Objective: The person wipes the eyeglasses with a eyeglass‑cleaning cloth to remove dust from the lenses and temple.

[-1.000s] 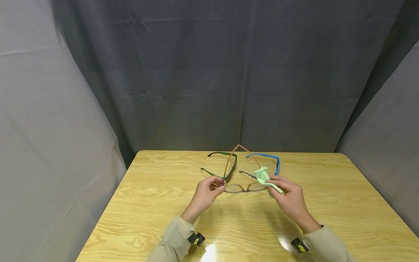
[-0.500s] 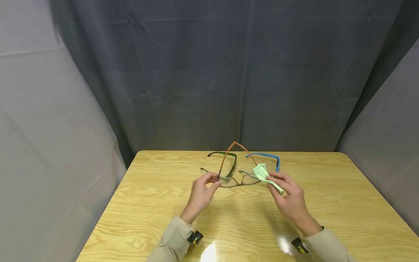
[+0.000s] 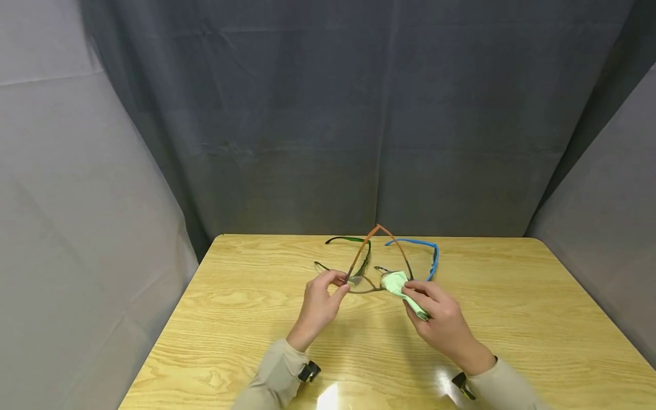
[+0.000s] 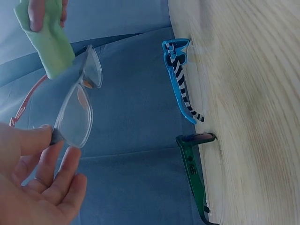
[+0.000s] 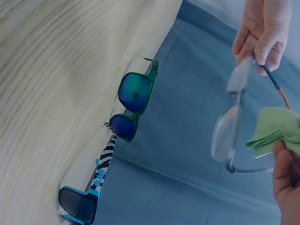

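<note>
My left hand [image 3: 320, 304] pinches a pair of eyeglasses [image 4: 75, 117] at the left hinge corner. They have clear lenses and orange-brown temples, which stand unfolded and point away from me. A light green cleaning cloth [image 3: 396, 283] is held between the thumb and fingers of my right hand [image 3: 443, 319]. In the head view the cloth overlaps the right lens. The right wrist view has the cloth [image 5: 274, 131] on the temple side of the lenses, with a gap showing between them. The eyeglasses are held up above the table.
Behind the eyeglasses, green-framed sunglasses [image 5: 135, 93] with blue-green mirrored lenses stand on the wooden table [image 3: 230, 319]. Beside them on the right are blue sunglasses [image 5: 78, 205] with a zebra-striped temple. A dark curtain [image 3: 287, 142] hangs behind the table; light cloth walls flank it.
My right hand has moved left and down with the cloth, which now covers more of the right lens. The eyeglasses have tilted and shifted slightly in my left hand's pinch.
</note>
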Motion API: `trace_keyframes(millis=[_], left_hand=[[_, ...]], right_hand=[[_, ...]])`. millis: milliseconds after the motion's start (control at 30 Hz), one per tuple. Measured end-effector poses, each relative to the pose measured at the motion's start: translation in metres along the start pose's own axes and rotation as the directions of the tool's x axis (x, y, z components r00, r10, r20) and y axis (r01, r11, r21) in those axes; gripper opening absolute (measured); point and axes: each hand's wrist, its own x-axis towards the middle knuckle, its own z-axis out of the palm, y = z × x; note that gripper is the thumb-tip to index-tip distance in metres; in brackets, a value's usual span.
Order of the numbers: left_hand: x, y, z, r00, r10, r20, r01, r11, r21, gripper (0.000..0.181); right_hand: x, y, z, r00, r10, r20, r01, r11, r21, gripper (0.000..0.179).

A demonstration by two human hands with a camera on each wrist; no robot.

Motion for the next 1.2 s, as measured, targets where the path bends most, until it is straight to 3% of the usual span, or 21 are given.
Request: trace_keyframes(millis=[133,267,333,433,667,967,1200], left_hand=[[-0.001,0.003,0.002,0.999,0.037,-0.011,-0.037,0.999,0.018,0.014],[-0.002,0.006,0.006,0.997,0.066,-0.035,-0.065,0.997,0.046,0.013],[-0.003,0.007,0.007,0.996,0.078,-0.041,-0.076,0.996,0.049,0.013],[-0.003,0.008,0.009,0.994,0.099,-0.038,-0.096,0.994,0.057,0.014],[-0.003,0.010,0.012,0.990,0.133,-0.046,-0.129,0.989,0.075,0.014],[-0.002,0.012,0.012,0.980,0.180,-0.080,-0.173,0.981,0.086,0.016],[-0.004,0.012,0.017,0.960,0.257,-0.111,-0.246,0.964,0.100,0.016]], right_hand=[[-0.001,-0.002,0.000,0.990,0.064,0.128,-0.059,0.997,-0.046,0.038],[-0.002,-0.001,0.001,0.970,0.107,0.219,-0.087,0.991,-0.098,0.020],[-0.002,-0.001,0.001,0.964,0.119,0.237,-0.096,0.989,-0.108,0.030],[-0.003,-0.002,0.002,0.966,0.140,0.218,-0.121,0.988,-0.100,0.041],[-0.004,-0.002,0.003,0.977,0.177,0.117,-0.164,0.980,-0.111,0.044],[-0.005,0.001,0.003,0.942,0.221,0.253,-0.165,0.961,-0.223,0.057],[-0.005,0.001,0.008,0.926,0.254,0.281,-0.193,0.955,-0.227,0.055]])
